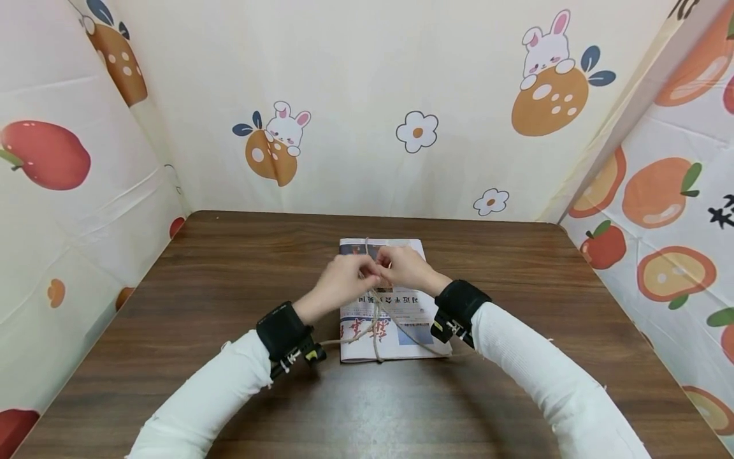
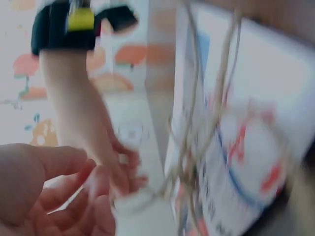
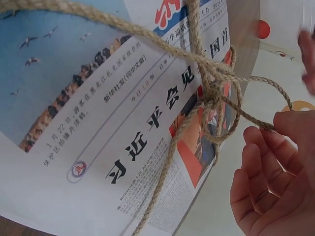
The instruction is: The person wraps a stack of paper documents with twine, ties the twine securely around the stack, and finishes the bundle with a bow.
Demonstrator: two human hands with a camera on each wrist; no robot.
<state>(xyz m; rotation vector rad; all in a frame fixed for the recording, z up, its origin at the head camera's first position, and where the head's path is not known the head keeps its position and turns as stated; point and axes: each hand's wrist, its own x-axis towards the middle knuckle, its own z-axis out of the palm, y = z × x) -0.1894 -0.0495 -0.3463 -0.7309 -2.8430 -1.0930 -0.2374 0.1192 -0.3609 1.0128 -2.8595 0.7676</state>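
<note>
A folded stack of newspapers (image 1: 413, 306) lies on the table, with twine (image 3: 212, 91) crossing over it and gathered in a knot. In the right wrist view, my right hand (image 3: 275, 182) pinches a thin strand running out from the knot between thumb and index finger. Close beside it, above the stack, is my left hand (image 1: 346, 277). Its thumb and fingers are loosely bent in the blurred left wrist view (image 2: 64, 182), with no twine showing between them. In the head view, the hands cover the knot.
The brown wooden table (image 1: 252, 248) meets a cloth backdrop (image 1: 355, 57) printed with rabbits, fruit and flowers at its far edge. Twine strands stick out past the stack's left and right sides. Each wrist bears a black camera band (image 1: 459, 299).
</note>
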